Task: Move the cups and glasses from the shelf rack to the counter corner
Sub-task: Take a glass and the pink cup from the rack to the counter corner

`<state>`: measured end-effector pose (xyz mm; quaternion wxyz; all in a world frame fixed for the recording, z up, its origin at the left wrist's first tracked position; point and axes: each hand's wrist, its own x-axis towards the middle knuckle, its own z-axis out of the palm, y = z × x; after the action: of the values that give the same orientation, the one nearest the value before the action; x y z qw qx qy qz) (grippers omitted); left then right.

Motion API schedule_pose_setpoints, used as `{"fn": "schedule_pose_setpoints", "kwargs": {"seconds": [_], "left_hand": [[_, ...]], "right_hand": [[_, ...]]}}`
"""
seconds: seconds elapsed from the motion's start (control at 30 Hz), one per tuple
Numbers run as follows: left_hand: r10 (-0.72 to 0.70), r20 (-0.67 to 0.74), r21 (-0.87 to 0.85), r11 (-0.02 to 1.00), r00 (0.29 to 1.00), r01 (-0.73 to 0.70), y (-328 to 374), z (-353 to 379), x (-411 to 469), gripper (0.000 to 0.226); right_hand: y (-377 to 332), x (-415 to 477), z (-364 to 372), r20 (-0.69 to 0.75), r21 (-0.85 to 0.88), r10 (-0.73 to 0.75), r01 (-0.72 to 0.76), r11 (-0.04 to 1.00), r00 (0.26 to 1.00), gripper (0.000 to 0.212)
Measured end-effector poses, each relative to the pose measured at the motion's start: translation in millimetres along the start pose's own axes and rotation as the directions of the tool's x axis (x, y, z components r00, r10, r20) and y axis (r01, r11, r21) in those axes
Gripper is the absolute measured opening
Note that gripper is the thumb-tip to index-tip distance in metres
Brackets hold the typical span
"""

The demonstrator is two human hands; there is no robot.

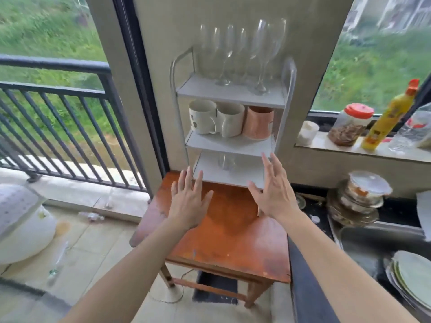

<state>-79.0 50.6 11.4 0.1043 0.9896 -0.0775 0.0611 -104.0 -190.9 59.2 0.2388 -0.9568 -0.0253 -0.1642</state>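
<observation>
A white three-tier shelf rack point(233, 93) stands at the back of an orange wooden table point(224, 234). Several tall wine glasses point(242, 54) crowd its top tier. On the middle tier sit two white mugs point(217, 118) and a pink cup point(257, 122). A small clear glass point(226, 160) stands on the bottom tier. My left hand point(189, 203) hovers over the table in front of the rack, fingers straight and spread. My right hand point(275, 190) is raised beside the bottom tier, also spread, holding nothing.
To the right is a dark counter point(394, 209) with stacked dirty dishes point(359, 197), a steel sink point(373, 243) and plates point(412, 278). The window sill holds a red-lidded jar point(349, 124), a yellow bottle point(389, 117) and a white cup point(307, 132). A balcony railing point(58, 127) is at left.
</observation>
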Motion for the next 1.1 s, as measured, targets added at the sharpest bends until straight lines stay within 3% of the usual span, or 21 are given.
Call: {"fn": "schedule_pose_setpoints", "kwargs": {"seconds": [0.27,0.4,0.5,0.57,0.7,0.8,0.97,1.1], "left_hand": [[0.113,0.167,-0.108,0.990,0.979,-0.095,-7.9,49.0,54.9,0.075],[0.096,0.223,-0.201,0.978,0.970,-0.050,-6.3,60.3,82.2,0.077],[0.091,0.317,-0.165,0.986,0.944,-0.039,-9.2,73.3,99.9,0.077],[0.082,0.364,-0.124,0.991,0.928,-0.039,-11.6,80.4,106.1,0.074],[0.096,0.286,-0.095,0.993,0.953,-0.071,-11.1,82.7,113.3,0.062],[0.003,0.302,-0.173,0.984,0.953,0.051,-1.7,76.6,129.2,0.064],[-0.083,0.266,-0.566,0.793,0.960,0.225,23.9,72.9,156.2,0.064],[-0.142,0.254,-0.738,0.611,0.957,0.287,38.8,72.0,161.3,0.044]], "right_hand": [[-13.1,41.5,22.0,-0.026,0.201,0.135,-0.127,0.971,0.990,0.085],[-21.7,80.6,18.8,-0.043,0.412,0.225,-0.187,0.892,0.974,0.084],[-20.6,108.3,16.5,0.001,0.540,0.305,-0.257,0.801,0.952,0.082],[-19.9,122.6,16.1,0.014,0.608,0.349,-0.285,0.741,0.937,0.075],[-15.6,140.2,20.2,0.048,0.695,0.413,-0.327,0.640,0.910,0.054],[-9.4,146.8,23.3,0.071,0.715,0.450,-0.360,0.599,0.890,0.043],[-3.0,148.8,28.3,0.067,0.694,0.439,-0.358,0.625,0.896,0.012],[-0.9,149.1,28.3,0.084,0.698,0.461,-0.382,0.605,0.883,0.018]]}}
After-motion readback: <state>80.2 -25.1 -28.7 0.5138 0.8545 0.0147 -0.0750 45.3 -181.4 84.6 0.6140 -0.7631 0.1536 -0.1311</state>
